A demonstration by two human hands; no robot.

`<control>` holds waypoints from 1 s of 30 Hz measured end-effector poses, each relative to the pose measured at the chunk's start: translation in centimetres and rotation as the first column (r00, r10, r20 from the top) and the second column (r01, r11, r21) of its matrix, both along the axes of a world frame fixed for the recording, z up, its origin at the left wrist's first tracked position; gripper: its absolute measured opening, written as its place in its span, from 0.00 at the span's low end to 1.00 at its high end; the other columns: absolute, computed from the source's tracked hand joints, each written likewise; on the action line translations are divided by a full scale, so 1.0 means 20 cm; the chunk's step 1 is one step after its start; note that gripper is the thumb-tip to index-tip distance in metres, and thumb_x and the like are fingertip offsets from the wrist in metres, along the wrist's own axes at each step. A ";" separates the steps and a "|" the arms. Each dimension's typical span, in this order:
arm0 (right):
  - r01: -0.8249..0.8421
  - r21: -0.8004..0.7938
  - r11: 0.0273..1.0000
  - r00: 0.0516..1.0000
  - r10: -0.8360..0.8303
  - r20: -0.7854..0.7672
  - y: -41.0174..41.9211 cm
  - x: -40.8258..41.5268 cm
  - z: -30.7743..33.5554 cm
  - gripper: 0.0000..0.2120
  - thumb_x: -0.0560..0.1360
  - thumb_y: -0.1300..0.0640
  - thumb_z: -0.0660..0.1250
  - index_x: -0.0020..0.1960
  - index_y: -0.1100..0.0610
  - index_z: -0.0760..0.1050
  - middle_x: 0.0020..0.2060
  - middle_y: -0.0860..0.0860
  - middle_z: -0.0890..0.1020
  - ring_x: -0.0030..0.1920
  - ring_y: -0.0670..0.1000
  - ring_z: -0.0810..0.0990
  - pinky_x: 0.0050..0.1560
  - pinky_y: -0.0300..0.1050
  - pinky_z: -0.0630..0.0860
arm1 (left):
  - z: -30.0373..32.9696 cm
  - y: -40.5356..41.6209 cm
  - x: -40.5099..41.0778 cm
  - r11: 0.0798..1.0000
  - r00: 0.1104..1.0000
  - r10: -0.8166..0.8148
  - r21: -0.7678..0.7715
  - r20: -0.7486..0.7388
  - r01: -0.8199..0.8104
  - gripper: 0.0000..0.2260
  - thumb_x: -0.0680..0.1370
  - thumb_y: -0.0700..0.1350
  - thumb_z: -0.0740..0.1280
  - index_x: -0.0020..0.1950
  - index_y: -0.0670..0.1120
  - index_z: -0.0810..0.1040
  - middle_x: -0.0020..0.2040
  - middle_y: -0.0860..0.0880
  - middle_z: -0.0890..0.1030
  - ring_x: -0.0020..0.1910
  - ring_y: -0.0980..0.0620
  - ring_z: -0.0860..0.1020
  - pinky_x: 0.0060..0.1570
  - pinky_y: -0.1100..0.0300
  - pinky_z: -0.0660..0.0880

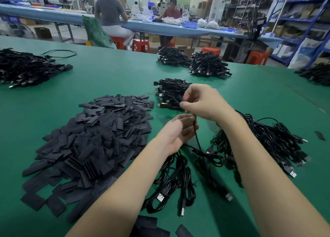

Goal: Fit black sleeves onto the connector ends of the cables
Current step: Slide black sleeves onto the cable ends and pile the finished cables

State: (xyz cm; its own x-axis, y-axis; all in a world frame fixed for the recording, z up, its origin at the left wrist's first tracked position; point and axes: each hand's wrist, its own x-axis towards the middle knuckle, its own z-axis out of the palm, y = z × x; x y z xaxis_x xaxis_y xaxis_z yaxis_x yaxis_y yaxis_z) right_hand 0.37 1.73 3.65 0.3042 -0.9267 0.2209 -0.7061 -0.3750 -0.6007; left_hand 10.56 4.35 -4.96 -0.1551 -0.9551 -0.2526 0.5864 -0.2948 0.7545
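cables, black, are lying in a loose tangle on the green table under and to the right of your forearms, silver usb plugs poking out at the edges. one cable is running up out of that tangle into your hands. your right hand is hovering above the left, fingers curled and pinching the cable's upper end; whether a sleeve is already on it, you cannot tell, as the fingers are hiding it. your left hand is sitting just below, palm turned inward, fingers curling loosely round the same cable. black sleeves, flat strips, are lying heaped in a broad pile to your left, a few strays resting near the front edge. a bundled stack of cables is sitting just behind your right hand. further stacks are lying toward the far edge, another large pile at far left. two seated people are working at a long blue bench beyond.
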 end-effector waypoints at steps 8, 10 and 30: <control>-0.078 0.200 0.977 0.546 -0.126 0.828 0.12 -0.32 -0.16 0.11 0.71 0.64 0.76 0.52 0.57 0.84 0.49 0.55 0.88 0.48 0.50 0.86 0.49 0.39 0.81 | 0.00 0.01 0.04 0.986 0.989 -0.151 -0.074 -0.007 0.150 0.03 0.81 0.39 0.67 0.53 0.44 0.79 0.39 0.49 0.82 0.34 0.57 0.80 0.36 0.66 0.78; -0.115 0.203 0.972 0.470 -0.127 0.873 0.12 -0.33 -0.17 0.13 0.67 0.63 0.77 0.52 0.59 0.83 0.48 0.57 0.87 0.48 0.52 0.87 0.52 0.41 0.81 | 0.00 0.00 0.04 0.984 0.987 -0.163 -0.075 -0.010 0.162 0.04 0.80 0.39 0.68 0.54 0.43 0.79 0.39 0.49 0.82 0.34 0.57 0.79 0.36 0.67 0.77; -0.299 0.233 0.925 0.444 -0.081 0.892 0.13 -0.39 -0.21 0.14 0.67 0.65 0.74 0.53 0.64 0.81 0.44 0.58 0.87 0.50 0.51 0.86 0.52 0.41 0.82 | 0.08 0.02 0.12 0.933 0.947 -0.237 -0.220 0.217 0.284 0.11 0.72 0.40 0.72 0.54 0.42 0.82 0.39 0.50 0.83 0.35 0.57 0.79 0.38 0.67 0.77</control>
